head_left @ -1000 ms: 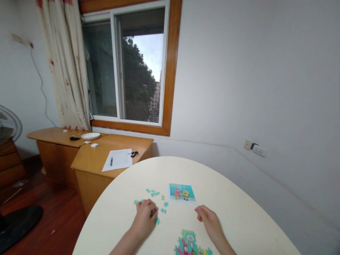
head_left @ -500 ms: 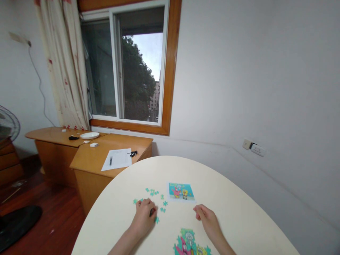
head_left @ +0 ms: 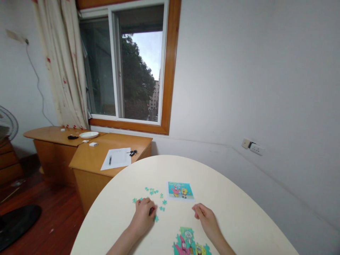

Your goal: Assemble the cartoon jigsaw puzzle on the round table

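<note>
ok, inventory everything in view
Table: 1, cream, front centre
Loose puzzle pieces: several, green, table's left
Picture card: 1, mostly blue, on table
Joined puzzle: 1, multicoloured, bottom of view
Cabinets: several, brown, left
Paper: 1, white, on cabinet
Pen: 1, dark, on paper
Keys: 1 bunch, black, paper's edge
Plate: 1, white, on cabinet
Window: 1, white-framed, back
Curtain: 1, cream, by window
Fan: 1, dark, left edge
Left hand: 1, bare, at loose pieces
Right hand: 1, bare, near card

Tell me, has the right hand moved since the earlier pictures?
No: the right hand shows no visible shift against the rectangular turquoise cartoon picture on the curved cream table.
</note>
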The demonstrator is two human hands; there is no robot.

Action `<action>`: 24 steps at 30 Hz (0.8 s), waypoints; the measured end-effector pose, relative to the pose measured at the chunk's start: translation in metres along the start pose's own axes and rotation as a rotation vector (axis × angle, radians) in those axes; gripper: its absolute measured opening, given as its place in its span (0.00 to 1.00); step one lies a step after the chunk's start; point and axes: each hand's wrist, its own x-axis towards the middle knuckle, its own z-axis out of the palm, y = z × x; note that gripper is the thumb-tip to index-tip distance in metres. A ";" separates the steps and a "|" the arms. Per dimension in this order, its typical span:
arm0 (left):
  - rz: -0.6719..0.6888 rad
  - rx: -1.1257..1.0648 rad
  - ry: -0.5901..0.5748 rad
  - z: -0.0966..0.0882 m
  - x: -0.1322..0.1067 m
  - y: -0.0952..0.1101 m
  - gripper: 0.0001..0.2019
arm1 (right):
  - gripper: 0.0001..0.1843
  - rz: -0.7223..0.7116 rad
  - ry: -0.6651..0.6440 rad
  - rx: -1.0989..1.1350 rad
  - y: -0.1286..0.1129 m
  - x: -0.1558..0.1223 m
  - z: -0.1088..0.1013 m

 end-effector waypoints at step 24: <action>-0.001 0.020 -0.046 -0.006 -0.001 0.005 0.13 | 0.20 -0.079 -0.071 -0.213 -0.010 -0.011 0.003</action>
